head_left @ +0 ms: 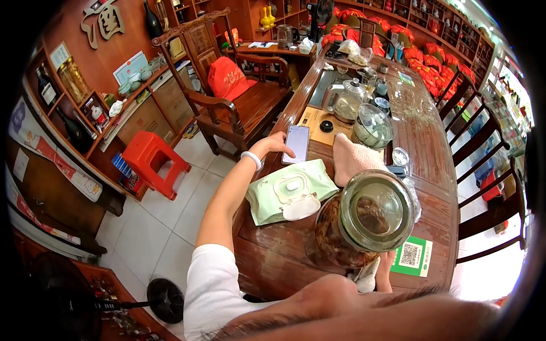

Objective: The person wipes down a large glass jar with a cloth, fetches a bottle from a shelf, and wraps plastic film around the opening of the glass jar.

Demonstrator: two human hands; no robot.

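My left hand [277,144] is at the left edge of a smartphone [297,142] with a lit screen. Its thumb lies over the screen and the other fingers are at the side, partly hidden. Just nearer stands a pale green pack of wet wipes [293,190] with its lid flipped up. A large glass jar [375,210] with dark contents rises in front of me. Behind it, my right hand [385,266] shows only in part beside a whitish cloth [367,277]; its fingers are hidden. A pink towel [354,159] lies beyond the jar.
On the long wooden table [424,170] stand a glass kettle [347,102], a glass bowl [372,126] and a black round lid [326,126]. A green QR code card [412,256] lies at right. Wooden chairs [495,199] line the right side; a red stool [153,159] stands left.
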